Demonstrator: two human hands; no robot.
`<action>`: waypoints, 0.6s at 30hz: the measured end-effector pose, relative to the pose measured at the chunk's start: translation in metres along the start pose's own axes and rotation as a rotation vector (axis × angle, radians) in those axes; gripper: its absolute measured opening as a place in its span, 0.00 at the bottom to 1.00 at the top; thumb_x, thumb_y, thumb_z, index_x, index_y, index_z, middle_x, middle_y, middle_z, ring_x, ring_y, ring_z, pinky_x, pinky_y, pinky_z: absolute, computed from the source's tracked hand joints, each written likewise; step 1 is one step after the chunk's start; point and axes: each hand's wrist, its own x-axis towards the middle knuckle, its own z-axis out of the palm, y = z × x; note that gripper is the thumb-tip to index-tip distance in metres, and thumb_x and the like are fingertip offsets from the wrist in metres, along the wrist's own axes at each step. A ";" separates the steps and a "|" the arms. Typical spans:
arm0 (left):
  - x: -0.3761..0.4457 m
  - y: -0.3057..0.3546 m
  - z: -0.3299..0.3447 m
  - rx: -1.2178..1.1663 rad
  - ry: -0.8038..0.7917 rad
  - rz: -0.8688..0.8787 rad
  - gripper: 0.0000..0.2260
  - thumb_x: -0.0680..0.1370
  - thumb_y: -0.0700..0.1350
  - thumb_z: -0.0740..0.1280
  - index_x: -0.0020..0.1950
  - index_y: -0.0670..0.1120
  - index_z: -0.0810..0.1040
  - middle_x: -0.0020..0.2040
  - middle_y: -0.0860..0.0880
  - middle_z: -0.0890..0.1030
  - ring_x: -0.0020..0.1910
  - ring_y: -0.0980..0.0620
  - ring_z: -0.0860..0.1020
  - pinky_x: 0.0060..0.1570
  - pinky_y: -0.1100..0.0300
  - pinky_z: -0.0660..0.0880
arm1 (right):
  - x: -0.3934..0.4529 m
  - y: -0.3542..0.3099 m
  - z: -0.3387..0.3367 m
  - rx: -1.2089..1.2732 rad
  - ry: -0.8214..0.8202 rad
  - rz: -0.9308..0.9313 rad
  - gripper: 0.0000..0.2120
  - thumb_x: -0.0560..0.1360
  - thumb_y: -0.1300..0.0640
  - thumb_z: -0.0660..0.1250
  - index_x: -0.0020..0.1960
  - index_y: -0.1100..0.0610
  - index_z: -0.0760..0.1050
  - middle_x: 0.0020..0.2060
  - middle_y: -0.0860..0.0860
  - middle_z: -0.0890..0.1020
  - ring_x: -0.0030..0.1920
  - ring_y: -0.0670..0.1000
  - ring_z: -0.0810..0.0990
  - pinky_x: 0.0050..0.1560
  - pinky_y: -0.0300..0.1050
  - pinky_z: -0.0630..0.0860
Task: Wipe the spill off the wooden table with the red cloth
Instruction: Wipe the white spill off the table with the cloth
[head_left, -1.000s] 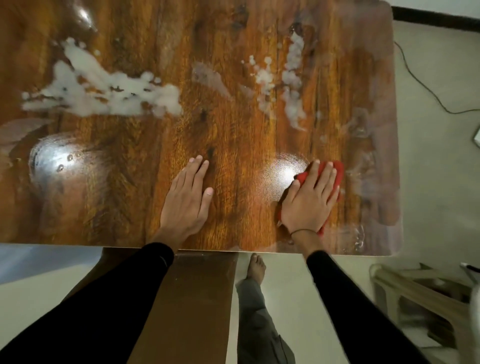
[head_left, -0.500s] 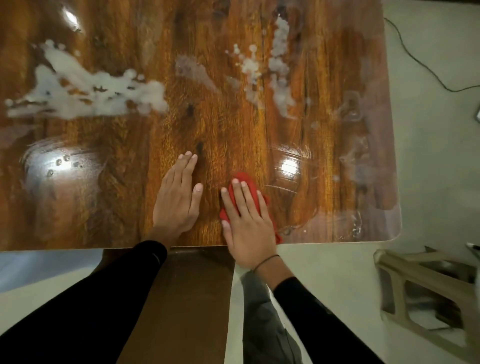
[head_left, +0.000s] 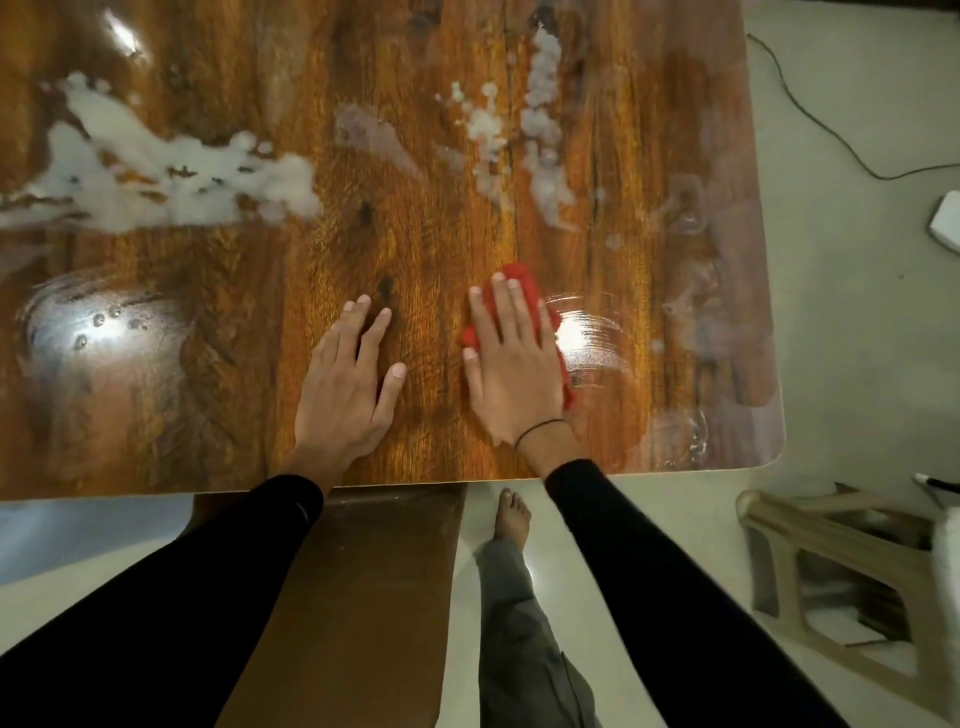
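Note:
My right hand (head_left: 511, 364) presses flat on the red cloth (head_left: 517, 278) near the front edge of the glossy wooden table (head_left: 426, 218); the cloth shows past my fingertips and along the hand's right side. My left hand (head_left: 345, 387) lies flat and bare on the wood just left of it, fingers slightly apart. A large white foamy spill (head_left: 171, 176) spreads across the left of the table. A second white spill (head_left: 535, 140) runs in streaks at the upper middle, beyond the cloth. A wet shiny smear (head_left: 587, 332) sits right of the cloth.
A plastic stool (head_left: 841, 577) lies tipped on the floor at the lower right. A dark cable (head_left: 831, 135) runs over the pale floor right of the table. A brown wooden panel (head_left: 363, 597) stands under the table's front edge, beside my bare foot (head_left: 511, 517).
My right hand slid the cloth left toward the left hand, then back right and away from the front edge. The left hand stayed planted. The camera view shifted slightly.

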 end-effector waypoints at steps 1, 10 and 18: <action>0.000 0.002 0.000 0.012 -0.011 -0.004 0.29 0.89 0.58 0.53 0.88 0.45 0.60 0.89 0.42 0.57 0.88 0.42 0.57 0.86 0.43 0.55 | -0.010 -0.010 0.003 0.012 -0.016 -0.069 0.34 0.89 0.42 0.52 0.92 0.53 0.51 0.91 0.57 0.50 0.91 0.57 0.48 0.89 0.65 0.50; 0.006 0.074 0.015 -0.025 -0.113 0.167 0.36 0.86 0.64 0.57 0.88 0.45 0.58 0.89 0.41 0.56 0.89 0.43 0.54 0.87 0.45 0.49 | -0.093 0.107 -0.011 0.005 -0.067 0.009 0.33 0.90 0.42 0.52 0.92 0.48 0.49 0.92 0.51 0.48 0.91 0.54 0.46 0.90 0.64 0.50; 0.007 0.097 0.044 0.048 -0.102 0.181 0.42 0.84 0.70 0.57 0.89 0.44 0.55 0.89 0.42 0.55 0.89 0.43 0.53 0.88 0.44 0.52 | -0.011 0.145 -0.026 -0.019 0.006 0.231 0.33 0.89 0.42 0.50 0.91 0.53 0.55 0.91 0.56 0.55 0.91 0.58 0.52 0.89 0.65 0.52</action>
